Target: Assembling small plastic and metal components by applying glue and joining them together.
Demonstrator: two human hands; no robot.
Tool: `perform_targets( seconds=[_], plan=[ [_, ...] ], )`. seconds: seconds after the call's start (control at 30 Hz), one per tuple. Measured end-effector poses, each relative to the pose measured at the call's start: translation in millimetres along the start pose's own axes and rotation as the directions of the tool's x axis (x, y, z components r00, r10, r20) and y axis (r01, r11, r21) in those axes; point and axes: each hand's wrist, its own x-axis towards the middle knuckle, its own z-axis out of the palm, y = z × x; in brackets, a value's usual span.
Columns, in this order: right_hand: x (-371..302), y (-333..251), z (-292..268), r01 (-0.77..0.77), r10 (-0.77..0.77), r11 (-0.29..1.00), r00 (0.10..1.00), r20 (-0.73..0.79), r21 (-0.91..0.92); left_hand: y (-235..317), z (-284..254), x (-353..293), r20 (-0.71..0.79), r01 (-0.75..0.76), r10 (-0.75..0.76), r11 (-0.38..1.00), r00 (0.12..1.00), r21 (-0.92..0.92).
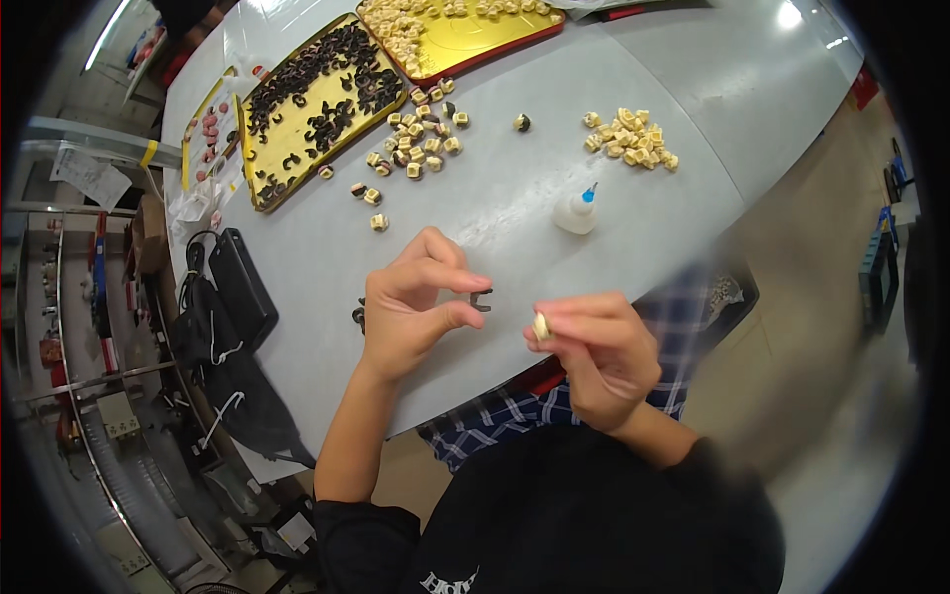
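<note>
Your L hand pinches a small dark curved piece btwn thumb & index fingertips, its prongs pointing R. Your R hand grips a cream piece btwn thumb & fingers, close to the table's near edge. The 2 pieces are near each other but apart, both above the grey table. Can't tell the cream piece's full shape, as your fingers cover part.

Just L of your L wrist, a few dark bits lie partly hidden. Beyond your R hand, a squat clear bottle w/ blue tip stands upright. Past it, far R, there's a pile of cream pieces. Far L of that, a loose group of cream-&-dark pieces is spread out, w/ 1 single piece btwn the two.

Behind the group: a yellow tray w/ lots of dark curved pieces, & next to it a gold tray w/ cream pieces. Far L, a black box lies nr some cables.
</note>
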Motion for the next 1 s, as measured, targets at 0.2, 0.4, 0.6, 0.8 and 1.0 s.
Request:
perform_targets(
  seconds=[0.2, 0.4, 0.6, 0.8, 1.0],
  plan=[
    [10.6, 15.9, 18.6, 0.054, -0.055, 0.998, 0.998, 0.029, 0.034, 2.4, -1.0, -1.4, 0.000, -0.013, 0.013, 1.000, 1.000, -0.006],
    [5.2, 22.7, 24.3, -0.020, 0.016, 0.990, 0.999, 0.028, 0.141, 2.4, 1.2, -2.0, -0.016, 0.001, -0.002, 0.998, 1.000, -0.064],
    [7.1, 23.8, 22.6, -0.105, 0.082, 0.949, 0.992, 0.091, 0.296, 1.5, 0.0, -2.1, 0.001, -0.007, 0.007, 0.997, 1.000, -0.082],
    [10.9, 26.2, 18.3, -0.420, 0.372, 0.669, 0.904, 0.213, 0.614, 8.7, 2.3, -0.4, 0.021, -0.050, 0.047, 0.984, 0.999, 0.170],
    [21.1, 13.3, 5.2, -0.667, 0.566, 0.552, 0.740, 0.363, 0.500, 16.0, -0.9, 3.1, 0.160, -0.301, 0.260, 0.716, 0.952, 0.630]
  ],
)
